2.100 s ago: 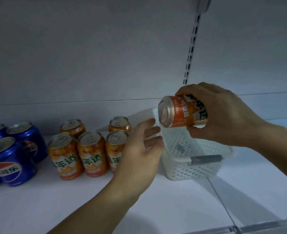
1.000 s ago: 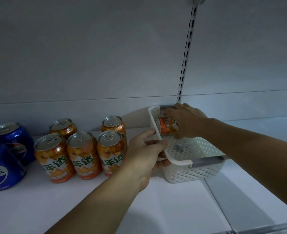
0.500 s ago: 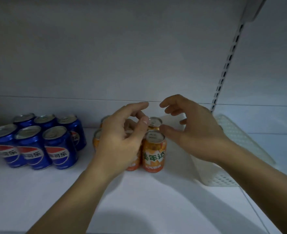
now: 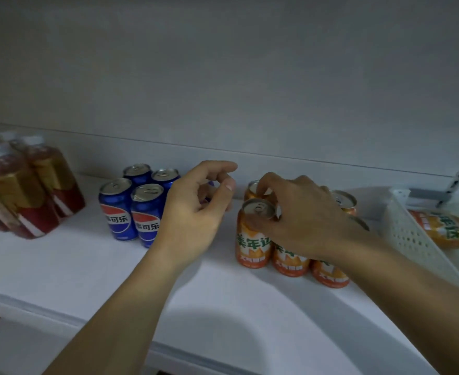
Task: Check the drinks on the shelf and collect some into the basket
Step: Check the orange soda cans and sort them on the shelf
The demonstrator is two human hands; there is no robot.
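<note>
Item: orange cans, shelf stock. Change noted: a second ago my right hand was lowering one orange can into the basket; that can in the basket (image 4: pixel 444 228) now lies on its side there, at the far right of view, and both hands have come back over the shelf. I read this as one drink collected and the next pick beginning.

Right hand (image 4: pixel 306 220): draped over the orange cluster, fingers curled down around the rim of the front-left orange can (image 4: pixel 252 236). Contact looks made, but I cannot tell whether the grip is firm.

Left hand (image 4: pixel 196 212): hovering between the two can groups, fingers loosely curled, holding nothing.

Orange cans on shelf (image 4: pixel 290 255): upright, packed touching one another, orange labels with green characters, silver tops with pull tabs; several partly hidden under the right hand.

Basket (image 4: pixel 409 234): white perforated plastic, just right of the orange cluster, only partly in view.

Blue cans (image 4: pixel 131 209): upright, grouped left of the left hand. Bottles (image 4: pixel 20 193): amber, red labels, far left, blurred.
</note>
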